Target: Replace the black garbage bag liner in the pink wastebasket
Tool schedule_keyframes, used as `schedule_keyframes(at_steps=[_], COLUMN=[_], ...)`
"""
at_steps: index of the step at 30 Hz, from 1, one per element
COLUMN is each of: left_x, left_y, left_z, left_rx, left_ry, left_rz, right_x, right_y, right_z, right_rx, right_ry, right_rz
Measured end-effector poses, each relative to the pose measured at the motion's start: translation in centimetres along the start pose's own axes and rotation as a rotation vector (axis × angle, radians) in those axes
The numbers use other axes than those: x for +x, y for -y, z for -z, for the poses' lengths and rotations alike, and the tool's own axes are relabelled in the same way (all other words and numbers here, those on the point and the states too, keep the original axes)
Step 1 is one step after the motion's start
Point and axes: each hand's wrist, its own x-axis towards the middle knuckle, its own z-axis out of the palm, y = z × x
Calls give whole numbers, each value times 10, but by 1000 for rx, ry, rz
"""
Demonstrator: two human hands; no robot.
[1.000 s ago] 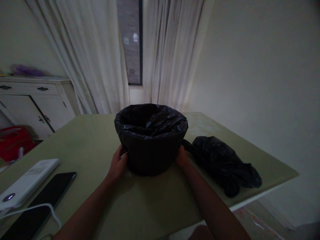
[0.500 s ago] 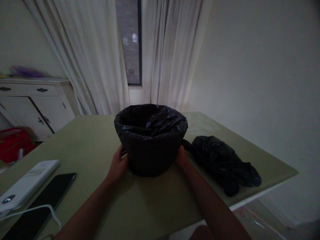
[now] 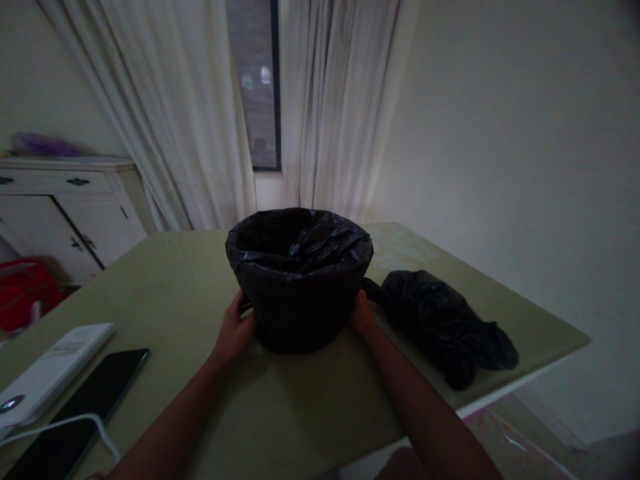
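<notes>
The left hand [image 3: 237, 331] and right hand [image 3: 361, 312] clasp opposite sides of the round, black plastic-lined bin [image 3: 300, 310] on the pale green desk [image 3: 305, 417].

Room, domestic, as I judge it over my remote feed. Contents: long pale curtains [image 3: 180, 120], parted at a narrow window [image 3: 253, 100]; white cabinet [image 3: 107, 217], dark decorative handles, purple item [image 3: 47, 145] on top; plain light walls [image 3: 500, 147]; greenish worktop [image 3: 180, 280] bearing phone [image 3: 107, 383] and white cable [image 3: 65, 421].
</notes>
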Motion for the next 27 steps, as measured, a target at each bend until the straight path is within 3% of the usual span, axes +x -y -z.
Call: schedule_keyframes(at_steps=[17, 27], left_x=[2, 2], left_y=[8, 12], left_z=[1, 2], left_rx=[21, 19], left_ry=[25, 44], left_rz=[3, -23], right_x=[1, 3], right_y=[-7, -11], right_z=[-3, -3], right_rx=[-20, -72], right_ry=[-19, -9], right_rz=[-33, 34])
